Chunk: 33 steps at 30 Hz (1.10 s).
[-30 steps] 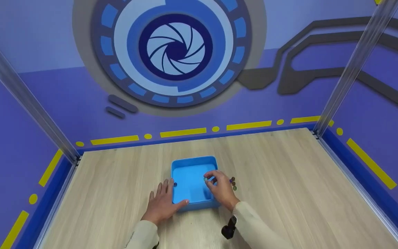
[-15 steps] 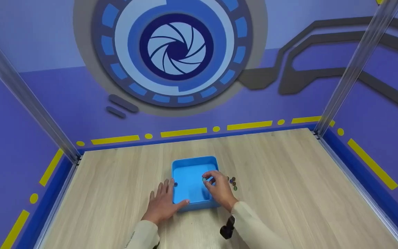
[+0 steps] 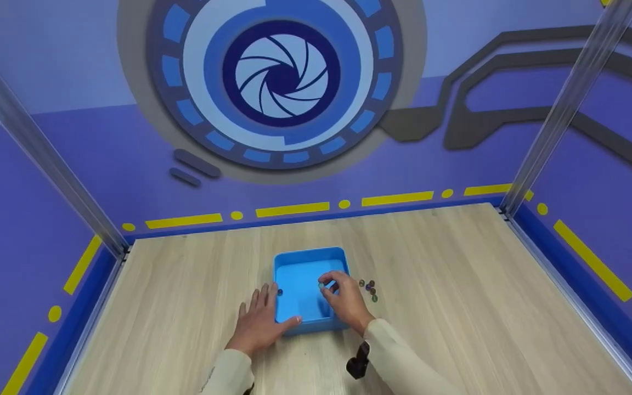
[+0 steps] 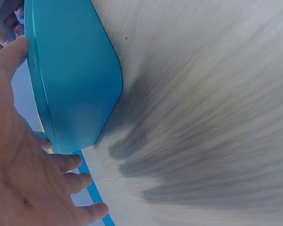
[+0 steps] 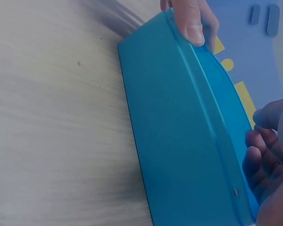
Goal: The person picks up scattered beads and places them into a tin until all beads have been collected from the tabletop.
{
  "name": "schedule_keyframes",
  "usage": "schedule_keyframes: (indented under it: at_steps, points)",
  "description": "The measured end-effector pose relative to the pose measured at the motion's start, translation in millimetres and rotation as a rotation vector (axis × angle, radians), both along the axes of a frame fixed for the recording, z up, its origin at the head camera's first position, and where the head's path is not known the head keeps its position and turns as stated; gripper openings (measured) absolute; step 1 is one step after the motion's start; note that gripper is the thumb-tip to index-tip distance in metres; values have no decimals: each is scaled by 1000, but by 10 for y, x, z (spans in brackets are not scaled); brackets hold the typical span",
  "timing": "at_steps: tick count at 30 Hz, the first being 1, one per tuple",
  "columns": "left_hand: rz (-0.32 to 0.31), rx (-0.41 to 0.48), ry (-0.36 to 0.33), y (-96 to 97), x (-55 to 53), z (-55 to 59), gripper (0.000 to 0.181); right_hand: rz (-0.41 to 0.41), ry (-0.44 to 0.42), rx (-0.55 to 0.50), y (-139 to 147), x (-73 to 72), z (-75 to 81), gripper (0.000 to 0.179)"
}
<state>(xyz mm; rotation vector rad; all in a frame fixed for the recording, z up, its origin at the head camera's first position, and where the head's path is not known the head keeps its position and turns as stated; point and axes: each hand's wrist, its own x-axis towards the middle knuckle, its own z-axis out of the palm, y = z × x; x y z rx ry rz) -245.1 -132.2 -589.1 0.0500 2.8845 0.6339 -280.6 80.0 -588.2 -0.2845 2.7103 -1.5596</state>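
A blue plastic box [image 3: 309, 327], open at the top, stands on the wooden table. My left hand [image 3: 258, 323] rests against its near left corner, fingers spread straight along the left side and thumb on the front rim. Over the right part of the box, my right hand [image 3: 344, 299] pinches a pale green marble [image 3: 321, 285] between thumb and index finger. A dark marble [image 3: 280, 292] shows inside the box by the left wall. In the right wrist view, the right hand's fingers [image 5: 262, 165] are bent close over the rim, and the marble is hidden there.
Several marbles [image 3: 371, 291] lie in a loose cluster on the table [image 3: 447, 285], just right of the box. Purple-blue printed panels [image 3: 294, 197] enclose the back and sides, with metal posts [image 3: 552, 126] at the corners.
My right hand has drifted slightly left over the box with the marble, and more of the marble cluster shows behind it. The left hand and box hold their place.
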Motion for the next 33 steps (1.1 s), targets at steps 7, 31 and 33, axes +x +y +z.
schedule_keyframes:
  at_steps: [7, 31, 33]
  points:
    - [-6, 7, 3, -7, -4, 10, 107, -1, -4, 16, -12, -8, -4, 17]
    - [-23, 9, 9, -33, -8, -14, 108, 44, -14, 63, -109, -92, 2, 16]
    - [-24, 10, 5, -34, -9, -14, 108, 44, -10, 74, -113, -109, 5, 15]
